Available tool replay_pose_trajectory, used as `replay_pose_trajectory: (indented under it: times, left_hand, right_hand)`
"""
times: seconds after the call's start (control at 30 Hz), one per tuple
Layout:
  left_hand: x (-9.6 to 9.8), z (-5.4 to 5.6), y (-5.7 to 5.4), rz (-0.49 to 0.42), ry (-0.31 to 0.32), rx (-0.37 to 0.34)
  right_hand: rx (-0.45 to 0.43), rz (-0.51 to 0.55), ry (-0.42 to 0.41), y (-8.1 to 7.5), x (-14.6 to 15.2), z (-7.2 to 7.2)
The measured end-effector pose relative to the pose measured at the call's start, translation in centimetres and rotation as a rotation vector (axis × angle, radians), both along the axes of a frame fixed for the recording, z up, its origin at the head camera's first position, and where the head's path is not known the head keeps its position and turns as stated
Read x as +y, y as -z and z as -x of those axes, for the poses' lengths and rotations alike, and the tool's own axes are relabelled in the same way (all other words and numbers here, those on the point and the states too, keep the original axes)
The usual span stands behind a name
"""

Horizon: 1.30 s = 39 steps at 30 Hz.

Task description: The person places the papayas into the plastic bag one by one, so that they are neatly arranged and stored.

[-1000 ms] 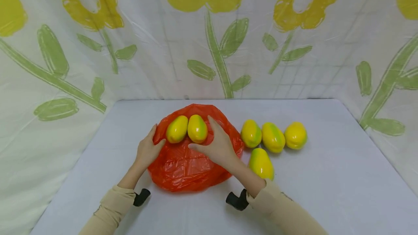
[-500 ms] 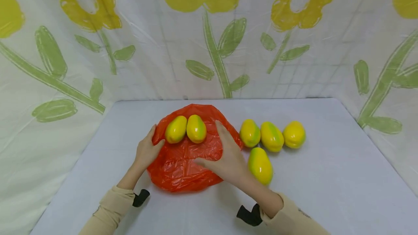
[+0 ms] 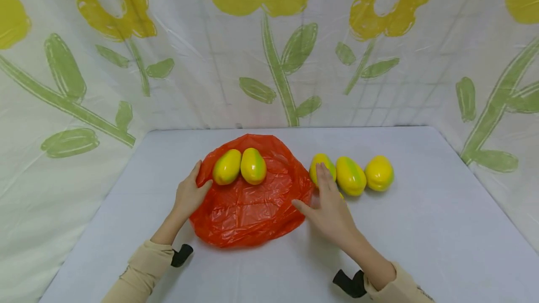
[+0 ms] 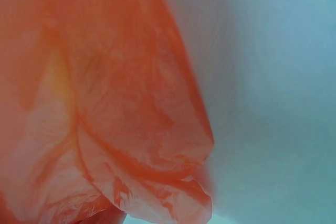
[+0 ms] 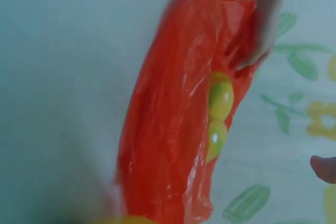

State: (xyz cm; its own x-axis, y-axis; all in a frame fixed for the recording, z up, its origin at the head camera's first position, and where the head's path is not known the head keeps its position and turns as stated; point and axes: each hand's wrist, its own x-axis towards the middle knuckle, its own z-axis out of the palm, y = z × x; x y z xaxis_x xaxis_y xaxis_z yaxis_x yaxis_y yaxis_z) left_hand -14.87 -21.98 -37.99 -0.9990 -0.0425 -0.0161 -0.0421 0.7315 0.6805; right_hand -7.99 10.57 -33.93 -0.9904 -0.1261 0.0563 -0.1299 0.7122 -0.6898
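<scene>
Left hand (image 3: 191, 194) at the red bag (image 3: 252, 214), I cannot tell if gripping, right hand (image 3: 332, 212) straight-fingered, thumb apart, empty, near yellow fruits (image 3: 351, 176)

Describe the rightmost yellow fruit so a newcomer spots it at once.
On the white table, find the red bag; right of it, three yellow fruits lie in a row. It is the end fruit, farthest from the bag and the only one with no fruit to its right.

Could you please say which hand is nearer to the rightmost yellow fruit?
Right: the right hand is left of the fruit and closer to the person; the left hand is farther left, at the red bag.
</scene>
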Motion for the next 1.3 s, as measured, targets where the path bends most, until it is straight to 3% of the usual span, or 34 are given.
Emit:
replay_pose_trajectory:
  times: [0.27, 0.53, 0.83, 1.3]
  left_hand:
    - [-0.1, 0.1, 0.0, 0.0, -0.005, -0.008]
    - [-0.1, 0.0, 0.0, -0.01, -0.008, -0.026]
    - [-0.2, 0.0, 0.1, -0.009, -0.007, -0.024]
    - [-0.1, 0.0, 0.0, -0.017, -0.007, -0.035]
  right_hand:
    - [-0.025, -0.091, 0.041, 1.6, 3.1, 0.0]
    - [-0.06, -0.07, 0.039, 3.3, 4.6, -0.4]
    - [-0.155, -0.054, 0.044, 3.8, 5.2, -1.1]
    - [-0.117, -0.063, 0.029, 4.0, 5.3, -2.0]
